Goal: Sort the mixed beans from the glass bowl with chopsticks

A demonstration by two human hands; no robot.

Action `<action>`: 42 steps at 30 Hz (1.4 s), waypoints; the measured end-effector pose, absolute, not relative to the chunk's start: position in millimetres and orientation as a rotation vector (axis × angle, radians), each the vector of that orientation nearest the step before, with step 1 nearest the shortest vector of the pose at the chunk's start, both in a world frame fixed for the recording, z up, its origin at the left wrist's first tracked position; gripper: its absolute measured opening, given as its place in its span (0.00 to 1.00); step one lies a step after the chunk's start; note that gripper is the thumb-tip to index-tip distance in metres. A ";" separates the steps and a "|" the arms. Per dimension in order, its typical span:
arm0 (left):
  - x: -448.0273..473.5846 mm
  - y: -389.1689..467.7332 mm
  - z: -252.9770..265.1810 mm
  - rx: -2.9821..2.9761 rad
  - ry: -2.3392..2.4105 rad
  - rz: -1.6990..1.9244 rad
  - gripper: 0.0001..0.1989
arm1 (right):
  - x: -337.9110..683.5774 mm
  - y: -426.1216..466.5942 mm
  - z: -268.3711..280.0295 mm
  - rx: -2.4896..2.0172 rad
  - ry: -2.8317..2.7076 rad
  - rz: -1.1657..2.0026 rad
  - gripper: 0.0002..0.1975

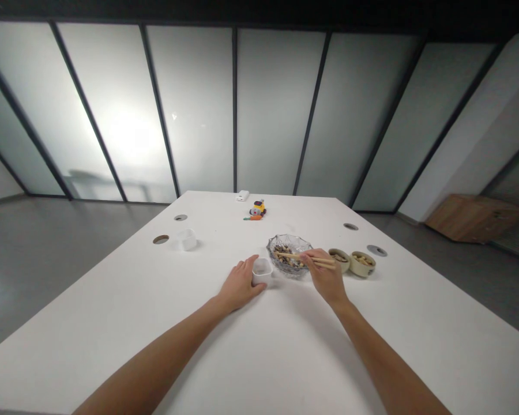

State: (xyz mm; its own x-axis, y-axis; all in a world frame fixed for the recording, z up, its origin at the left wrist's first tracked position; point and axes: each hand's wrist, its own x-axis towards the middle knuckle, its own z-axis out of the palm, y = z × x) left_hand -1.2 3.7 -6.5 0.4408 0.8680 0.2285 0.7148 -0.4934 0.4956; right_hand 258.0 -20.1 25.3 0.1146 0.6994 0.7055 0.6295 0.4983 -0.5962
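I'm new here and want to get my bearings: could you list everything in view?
table: one, white, fills the foreground
glass bowl: one, clear, holds dark and pale bits, table centre
chopsticks: one pair, wooden, over the glass bowl
small cup: one, white, left of the glass bowl
round dishes: two, beige, right of the glass bowl
tub: one, translucent, far left
toy: one, yellow and purple, far edge
box: one, white, far edge
cabinet: one, wooden, on floor, right
left hand: touches the small cup
right hand: holds the chopsticks
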 end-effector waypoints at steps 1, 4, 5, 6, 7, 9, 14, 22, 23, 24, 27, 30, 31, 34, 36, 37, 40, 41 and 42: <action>-1.1 3.7 -6.6 2.373 1.352 0.663 0.39 | 257.3 -19.3 24.2 -1.184 -1.572 0.081 0.21; -0.7 3.2 -6.3 2.377 1.340 0.676 0.39 | 255.7 -18.8 22.7 -1.184 -1.579 0.096 0.22; -0.6 3.0 -6.1 2.379 1.336 0.678 0.39 | 255.6 -18.9 22.5 -1.179 -1.582 0.102 0.22; -0.5 2.7 -5.9 2.380 1.333 0.679 0.39 | 255.7 -19.1 22.2 -1.173 -1.584 0.109 0.21; -0.4 2.5 -5.6 2.380 1.333 0.678 0.39 | 256.0 -19.2 21.8 -1.166 -1.584 0.117 0.21; -0.3 2.1 -5.2 2.376 1.333 0.676 0.39 | 256.8 -19.3 20.6 -1.158 -1.581 0.134 0.20; -0.4 2.4 -5.2 2.373 1.337 0.679 0.38 | 259.1 -18.9 18.9 -1.180 -1.548 0.122 0.19; -0.1 1.9 -3.1 2.369 1.350 0.626 0.40 | 265.9 -20.5 32.6 -1.118 -1.253 0.311 0.21; -0.1 1.7 -3.0 2.368 1.349 0.628 0.40 | 266.2 -21.4 34.6 -1.072 -1.220 0.404 0.20; -0.1 1.6 -3.0 2.367 1.349 0.631 0.40 | 266.2 -22.5 36.4 -1.032 -1.201 0.485 0.20; -0.3 1.3 -2.7 2.360 1.347 0.641 0.40 | 264.4 -26.7 41.0 -0.998 -1.218 0.579 0.20; -0.7 1.0 -2.1 2.350 1.352 0.644 0.39 | 262.7 -29.9 43.9 -1.064 -1.273 0.437 0.21; -0.8 1.0 -2.0 2.346 1.358 0.643 0.39 | 262.6 -30.3 44.1 -1.097 -1.305 0.340 0.21; -1.0 1.3 -2.5 2.343 1.362 0.644 0.40 | 263.4 -29.5 41.3 -1.167 -1.446 0.083 0.21; -0.9 1.8 -3.4 2.344 1.355 0.654 0.39 | 263.4 -27.4 36.9 -1.166 -1.539 0.045 0.21; -0.8 2.0 -4.0 2.345 1.353 0.660 0.39 | 263.0 -26.1 34.4 -1.157 -1.575 0.055 0.21; -0.5 2.6 -5.3 2.352 1.347 0.673 0.39 | 261.1 -22.4 27.5 -1.135 -1.635 0.098 0.21; -0.4 2.6 -5.4 2.355 1.345 0.673 0.39 | 260.5 -21.5 25.8 -1.132 -1.644 0.108 0.21; -0.3 2.4 -5.3 2.357 1.343 0.671 0.39 | 260.2 -20.7 24.4 -1.128 -1.650 0.114 0.21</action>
State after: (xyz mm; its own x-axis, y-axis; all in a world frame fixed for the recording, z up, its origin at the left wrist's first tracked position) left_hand -0.3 2.4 -5.3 0.4397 0.8682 0.2298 0.7050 -0.4922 0.5106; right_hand 260.2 -20.7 24.4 0.0327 0.7104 0.7030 0.6067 0.5448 -0.5788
